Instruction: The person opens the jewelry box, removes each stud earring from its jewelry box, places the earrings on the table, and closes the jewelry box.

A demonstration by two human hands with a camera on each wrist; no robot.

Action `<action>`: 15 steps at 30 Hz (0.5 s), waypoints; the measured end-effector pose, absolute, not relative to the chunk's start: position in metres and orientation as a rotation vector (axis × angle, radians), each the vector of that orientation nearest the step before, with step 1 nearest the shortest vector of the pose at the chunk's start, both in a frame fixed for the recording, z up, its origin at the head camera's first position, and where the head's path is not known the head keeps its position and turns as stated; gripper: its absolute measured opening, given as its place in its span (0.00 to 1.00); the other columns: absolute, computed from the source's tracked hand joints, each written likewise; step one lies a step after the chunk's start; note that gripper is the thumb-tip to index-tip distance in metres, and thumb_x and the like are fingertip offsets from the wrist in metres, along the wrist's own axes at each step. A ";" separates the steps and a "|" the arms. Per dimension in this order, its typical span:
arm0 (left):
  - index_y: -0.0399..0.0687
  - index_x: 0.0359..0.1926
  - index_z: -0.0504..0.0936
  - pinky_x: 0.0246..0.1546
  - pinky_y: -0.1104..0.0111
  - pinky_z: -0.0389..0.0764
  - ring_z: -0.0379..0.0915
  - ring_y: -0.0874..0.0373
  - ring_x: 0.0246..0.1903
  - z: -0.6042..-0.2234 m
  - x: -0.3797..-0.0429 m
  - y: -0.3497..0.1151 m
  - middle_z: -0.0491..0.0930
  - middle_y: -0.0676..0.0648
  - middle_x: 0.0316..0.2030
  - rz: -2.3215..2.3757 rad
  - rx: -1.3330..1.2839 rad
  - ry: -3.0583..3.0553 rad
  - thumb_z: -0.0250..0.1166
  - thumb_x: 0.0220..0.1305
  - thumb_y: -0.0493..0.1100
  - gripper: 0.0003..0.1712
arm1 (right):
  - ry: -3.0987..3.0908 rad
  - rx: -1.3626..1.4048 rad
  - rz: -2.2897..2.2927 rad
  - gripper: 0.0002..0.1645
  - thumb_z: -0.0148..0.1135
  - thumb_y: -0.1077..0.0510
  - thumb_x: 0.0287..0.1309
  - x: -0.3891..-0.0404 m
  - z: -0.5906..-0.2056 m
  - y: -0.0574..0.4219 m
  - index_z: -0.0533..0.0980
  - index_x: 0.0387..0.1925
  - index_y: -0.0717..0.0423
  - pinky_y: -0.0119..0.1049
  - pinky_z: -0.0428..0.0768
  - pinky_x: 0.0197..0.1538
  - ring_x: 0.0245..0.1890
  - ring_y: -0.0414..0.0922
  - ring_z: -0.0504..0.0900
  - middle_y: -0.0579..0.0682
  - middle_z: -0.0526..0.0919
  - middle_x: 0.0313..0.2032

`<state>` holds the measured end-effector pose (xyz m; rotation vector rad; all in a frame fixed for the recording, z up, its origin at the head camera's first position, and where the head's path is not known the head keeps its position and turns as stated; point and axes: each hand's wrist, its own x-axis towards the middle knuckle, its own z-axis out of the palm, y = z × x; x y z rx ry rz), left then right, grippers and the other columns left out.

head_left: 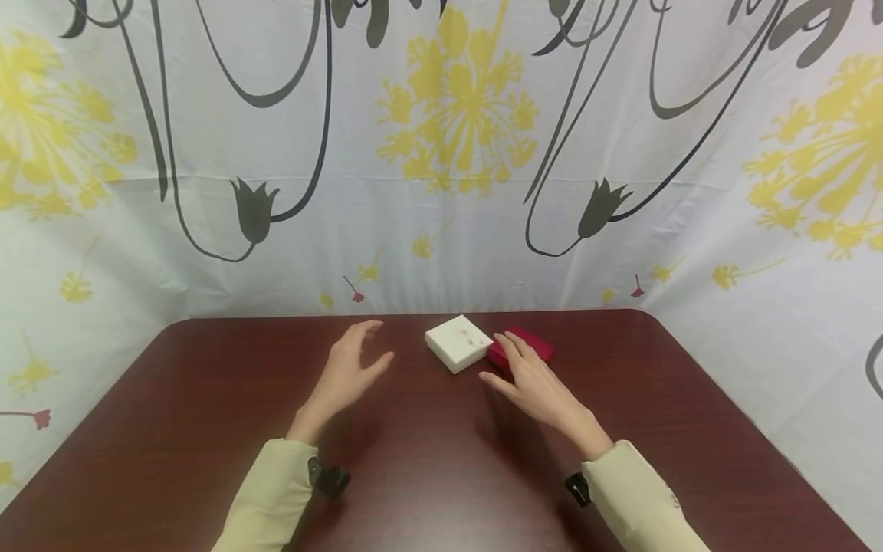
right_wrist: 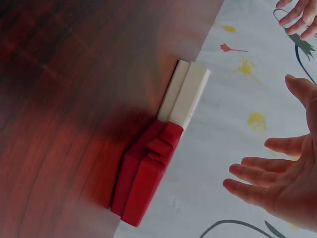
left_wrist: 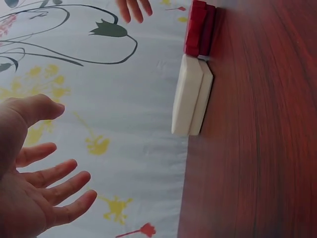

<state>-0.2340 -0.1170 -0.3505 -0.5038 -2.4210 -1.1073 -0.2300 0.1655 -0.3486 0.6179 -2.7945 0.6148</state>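
Note:
Near the far edge of the table sits a white lidded box (head_left: 457,343) with a small floral print on top. Right beside it is a red gift box (head_left: 538,345) with a bow, seen more fully in the right wrist view (right_wrist: 143,173). My left hand (head_left: 350,366) hovers left of the white box, fingers spread and holding nothing. Over the red box, partly hiding it in the head view, my right hand (head_left: 534,383) hangs with extended fingers. The right wrist view shows a gap between that hand and the red box.
The dark reddish-brown table (head_left: 428,475) has rounded far corners. Behind and around it hangs a white curtain (head_left: 331,253) with yellow and grey flower patterns. Black straps with small devices (head_left: 329,477) sit on both wrists over pale sleeves.

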 end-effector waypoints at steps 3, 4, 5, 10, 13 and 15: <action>0.35 0.52 0.69 0.44 0.56 0.73 0.69 0.47 0.47 -0.354 -0.242 -0.110 0.72 0.39 0.46 -1.109 -0.503 -2.407 0.66 0.50 0.38 0.27 | -2.794 0.621 0.629 0.42 0.59 0.45 0.52 -0.237 -0.351 0.161 0.57 0.62 0.64 0.54 0.64 0.56 0.60 0.59 0.59 0.64 0.60 0.60; 0.35 0.52 0.69 0.44 0.56 0.73 0.69 0.47 0.47 -0.355 -0.245 -0.108 0.73 0.39 0.46 -1.107 -0.503 -2.403 0.66 0.50 0.38 0.27 | -2.793 0.620 0.635 0.42 0.59 0.45 0.52 -0.239 -0.352 0.160 0.57 0.62 0.64 0.53 0.64 0.56 0.60 0.59 0.59 0.64 0.60 0.60; 0.35 0.51 0.69 0.44 0.56 0.72 0.69 0.47 0.47 -0.356 -0.248 -0.106 0.73 0.39 0.45 -1.105 -0.505 -2.397 0.66 0.50 0.38 0.27 | -2.791 0.619 0.641 0.42 0.59 0.45 0.52 -0.242 -0.353 0.159 0.58 0.61 0.65 0.53 0.64 0.57 0.59 0.59 0.59 0.65 0.60 0.60; 0.34 0.51 0.69 0.46 0.55 0.71 0.70 0.46 0.46 -0.362 -0.259 -0.098 0.73 0.38 0.44 -1.111 -0.525 -2.384 0.66 0.49 0.37 0.27 | -2.780 0.620 0.661 0.42 0.60 0.46 0.52 -0.251 -0.358 0.155 0.58 0.60 0.67 0.55 0.63 0.56 0.59 0.58 0.61 0.65 0.62 0.58; 0.34 0.51 0.69 0.46 0.55 0.71 0.69 0.45 0.46 -0.364 -0.264 -0.093 0.73 0.37 0.45 -1.129 -0.533 -2.397 0.66 0.49 0.37 0.27 | -2.773 0.627 0.661 0.41 0.60 0.47 0.52 -0.257 -0.360 0.153 0.59 0.60 0.68 0.58 0.65 0.53 0.57 0.58 0.62 0.65 0.63 0.57; 0.34 0.52 0.68 0.47 0.55 0.70 0.69 0.45 0.47 -0.364 -0.267 -0.090 0.73 0.37 0.46 -1.143 -0.527 -2.423 0.65 0.49 0.37 0.28 | -2.774 0.630 0.658 0.41 0.60 0.47 0.52 -0.261 -0.360 0.151 0.59 0.59 0.68 0.59 0.66 0.52 0.57 0.59 0.62 0.65 0.63 0.57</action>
